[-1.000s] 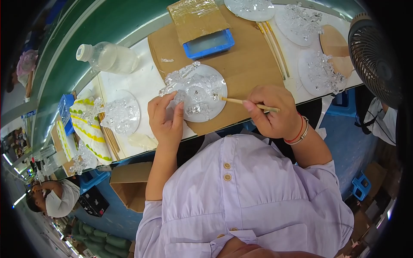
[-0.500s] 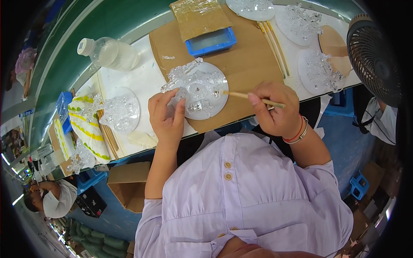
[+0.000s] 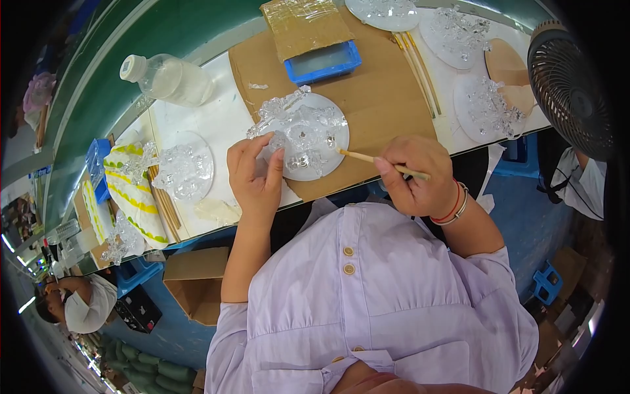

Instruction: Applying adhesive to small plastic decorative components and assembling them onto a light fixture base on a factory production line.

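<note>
My right hand (image 3: 420,178) is closed around a thin wooden stick (image 3: 359,156) that looks like a brush. Its tip points left and reaches the right edge of a round white disc (image 3: 342,125). Clear, shiny crystal-like pieces (image 3: 305,133) are clustered on that disc. At the disc's left side, my left hand (image 3: 252,177) has thumb and forefinger curled about a clear crystal-like piece (image 3: 278,140), steadying it. Brown cardboard (image 3: 380,85) lies under the disc.
A blue tray (image 3: 323,70) sits beyond the disc, partly under a cardboard flap (image 3: 305,29). A clear bottle (image 3: 172,82) stands at left, near another crystal-laden disc (image 3: 203,164). Sticks (image 3: 420,72), further discs (image 3: 469,105) and a black fan (image 3: 571,95) are at right.
My right hand has shifted slightly nearer to me, and the stick's tip has moved lower along the disc's edge. My left hand stays nearly still at the clear piece.
</note>
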Demonstrator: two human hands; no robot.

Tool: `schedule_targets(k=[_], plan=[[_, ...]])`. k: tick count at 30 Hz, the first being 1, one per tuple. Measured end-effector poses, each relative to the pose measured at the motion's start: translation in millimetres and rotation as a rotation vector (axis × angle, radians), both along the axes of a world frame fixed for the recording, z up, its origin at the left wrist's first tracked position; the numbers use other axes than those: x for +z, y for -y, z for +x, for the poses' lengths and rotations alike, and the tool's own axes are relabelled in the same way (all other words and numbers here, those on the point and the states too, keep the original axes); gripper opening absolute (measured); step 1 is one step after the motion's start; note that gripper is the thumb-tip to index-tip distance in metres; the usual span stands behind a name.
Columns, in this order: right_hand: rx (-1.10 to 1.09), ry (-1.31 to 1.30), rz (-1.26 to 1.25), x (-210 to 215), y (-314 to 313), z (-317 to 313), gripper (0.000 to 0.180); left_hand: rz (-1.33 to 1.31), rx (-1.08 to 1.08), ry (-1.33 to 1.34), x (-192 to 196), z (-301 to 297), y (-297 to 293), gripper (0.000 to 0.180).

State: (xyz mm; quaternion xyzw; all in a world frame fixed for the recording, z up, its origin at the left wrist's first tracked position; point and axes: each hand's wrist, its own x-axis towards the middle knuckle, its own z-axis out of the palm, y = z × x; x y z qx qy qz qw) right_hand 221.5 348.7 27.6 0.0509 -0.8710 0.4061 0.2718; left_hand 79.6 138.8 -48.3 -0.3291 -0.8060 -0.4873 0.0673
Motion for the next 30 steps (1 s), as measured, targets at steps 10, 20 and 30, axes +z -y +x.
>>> schedule_targets(k=[10,20,30], plan=[[-0.014,-0.012,0.01,-1,9,1,0.01,-0.004,0.004,-0.018,1,1,1,0.028],[-0.073,0.037,-0.002,-2,8,5,0.011,0.0,-0.001,-0.017,0,1,1,0.027],[-0.093,0.008,-0.148,6,-5,18,0.006,-0.085,-0.06,0.044,13,1,15,0.031]])
